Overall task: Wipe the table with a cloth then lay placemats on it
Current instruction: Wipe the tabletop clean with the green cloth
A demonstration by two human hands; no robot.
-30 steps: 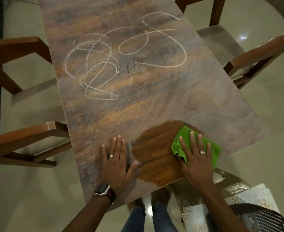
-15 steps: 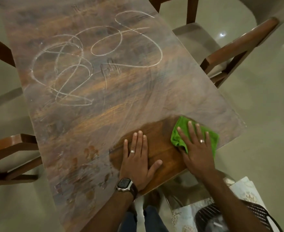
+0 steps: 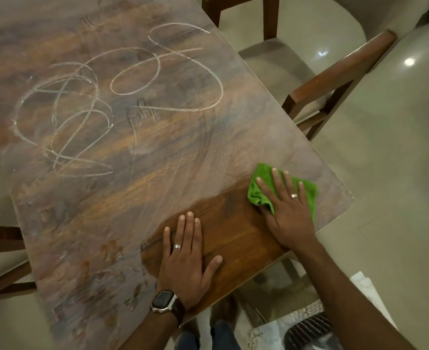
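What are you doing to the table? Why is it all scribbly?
A person is wiping a dusty wooden table. The right hand presses a green cloth flat near the table's right edge, while the left hand rests flat on the wood. Only a dark patch near the hands is clean; the scribbles drawn in the dust are not yet wiped. No placemats are laid yet.

The right hand (image 3: 288,207) pressed flat on the green cloth (image 3: 264,190) near the table (image 3: 157,147) corner; left hand (image 3: 185,258) lay flat beside it on the clean dark patch (image 3: 233,233).
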